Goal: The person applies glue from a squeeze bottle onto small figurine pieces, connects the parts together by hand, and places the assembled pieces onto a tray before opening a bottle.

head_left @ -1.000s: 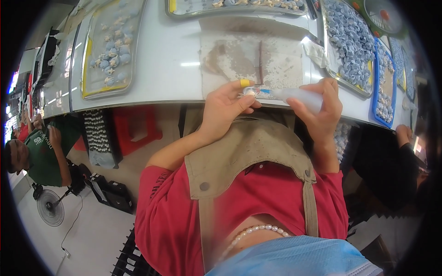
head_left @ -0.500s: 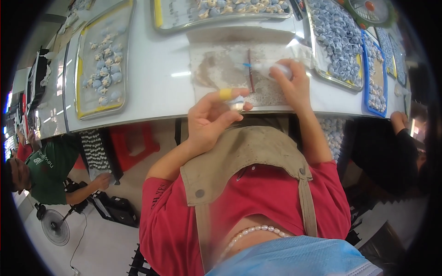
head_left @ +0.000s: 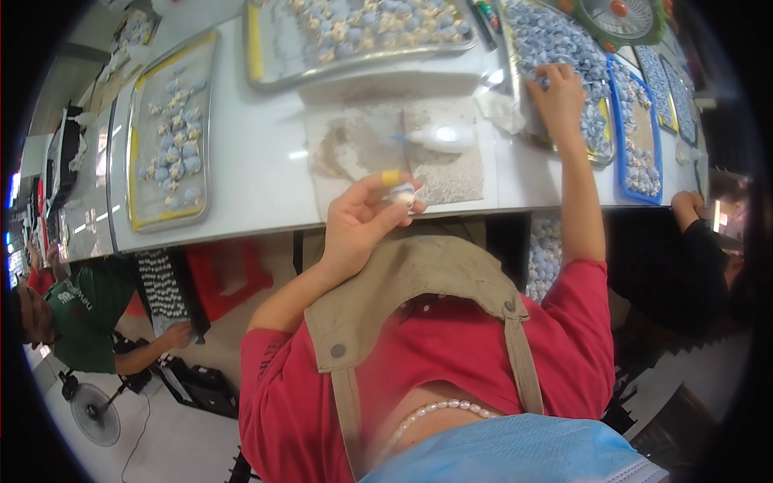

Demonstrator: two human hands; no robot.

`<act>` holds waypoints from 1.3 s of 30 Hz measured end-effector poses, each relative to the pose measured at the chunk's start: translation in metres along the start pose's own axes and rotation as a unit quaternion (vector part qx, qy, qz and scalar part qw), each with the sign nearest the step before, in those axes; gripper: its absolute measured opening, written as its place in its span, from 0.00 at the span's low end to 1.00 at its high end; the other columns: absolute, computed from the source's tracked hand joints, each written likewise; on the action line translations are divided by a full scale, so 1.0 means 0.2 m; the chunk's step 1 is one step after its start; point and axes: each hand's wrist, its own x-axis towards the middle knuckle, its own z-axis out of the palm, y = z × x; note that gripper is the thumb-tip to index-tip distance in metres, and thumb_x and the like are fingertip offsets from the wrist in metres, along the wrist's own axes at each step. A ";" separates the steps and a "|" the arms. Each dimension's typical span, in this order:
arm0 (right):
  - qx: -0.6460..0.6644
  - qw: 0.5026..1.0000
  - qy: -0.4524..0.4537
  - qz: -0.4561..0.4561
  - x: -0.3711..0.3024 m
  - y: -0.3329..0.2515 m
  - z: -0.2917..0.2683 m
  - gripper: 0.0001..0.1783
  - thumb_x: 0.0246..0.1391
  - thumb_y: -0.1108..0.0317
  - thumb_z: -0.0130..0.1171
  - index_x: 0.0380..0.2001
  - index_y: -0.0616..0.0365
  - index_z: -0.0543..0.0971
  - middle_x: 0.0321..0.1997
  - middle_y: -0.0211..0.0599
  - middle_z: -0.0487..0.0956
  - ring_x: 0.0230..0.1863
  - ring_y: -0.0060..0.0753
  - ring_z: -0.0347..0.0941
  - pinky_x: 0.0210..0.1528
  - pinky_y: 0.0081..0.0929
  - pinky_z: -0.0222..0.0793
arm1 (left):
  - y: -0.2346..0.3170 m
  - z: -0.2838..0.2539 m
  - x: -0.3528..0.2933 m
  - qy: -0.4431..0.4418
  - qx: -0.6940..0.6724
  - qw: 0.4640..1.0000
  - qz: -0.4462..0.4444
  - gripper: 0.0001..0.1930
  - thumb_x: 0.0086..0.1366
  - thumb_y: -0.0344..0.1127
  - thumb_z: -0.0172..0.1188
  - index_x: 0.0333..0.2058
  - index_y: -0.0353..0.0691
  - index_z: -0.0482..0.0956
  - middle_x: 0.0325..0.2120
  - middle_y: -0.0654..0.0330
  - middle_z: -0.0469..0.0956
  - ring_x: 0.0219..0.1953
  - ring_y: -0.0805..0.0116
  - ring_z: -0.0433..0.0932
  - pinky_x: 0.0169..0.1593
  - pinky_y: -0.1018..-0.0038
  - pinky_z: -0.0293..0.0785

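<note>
My left hand, a yellow band round one finger, pinches a small cream-and-blue figure above the table's near edge. To the right, my right hand reaches over a tray of small blue cup-like pieces. Its fingers are bent down among them, and whatever is between the fingertips is hidden. A white squeeze bottle with a blue tip lies on its side on the stained work sheet, beyond my left hand.
Trays of cream-and-blue figures stand at the far side and left. Further right are a blue-rimmed tray and a small fan. A person in green sits at left; another person's hand rests at right.
My right hand has put the squeeze bottle down on the work sheet and moved right and away to the tray of blue pieces. My left hand still holds the small figure.
</note>
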 end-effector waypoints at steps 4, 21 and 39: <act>0.000 1.000 -0.001 -0.016 -0.02 -0.02 -0.01 0.09 0.39 0.62 0.63 0.25 0.51 0.75 0.36 0.29 0.73 0.42 0.38 0.67 0.43 0.37 0.58 | -0.02 0.02 0.00 0.014 0.005 1.000 -0.015 0.16 0.60 0.25 0.53 0.48 0.34 0.67 0.45 0.54 0.72 0.40 0.71 0.74 0.40 0.80 0.71; 0.057 0.992 -0.105 0.028 -0.05 -0.03 -0.07 0.16 0.41 0.59 0.61 0.37 0.49 0.77 0.33 0.25 0.77 0.42 0.33 0.67 0.43 0.36 0.54 | -0.04 0.06 0.01 0.041 0.012 0.997 -0.064 0.16 0.59 0.29 0.55 0.47 0.36 0.69 0.43 0.57 0.73 0.37 0.73 0.75 0.39 0.80 0.70; 0.239 0.964 -0.020 0.110 -0.06 -0.06 -0.12 0.10 0.48 0.72 0.56 0.36 0.51 0.80 0.32 0.33 0.76 0.26 0.20 0.69 0.29 0.17 0.64 | -0.05 0.02 0.00 0.052 -0.009 0.995 -0.081 0.18 0.59 0.28 0.55 0.48 0.34 0.68 0.42 0.55 0.74 0.35 0.72 0.76 0.38 0.81 0.71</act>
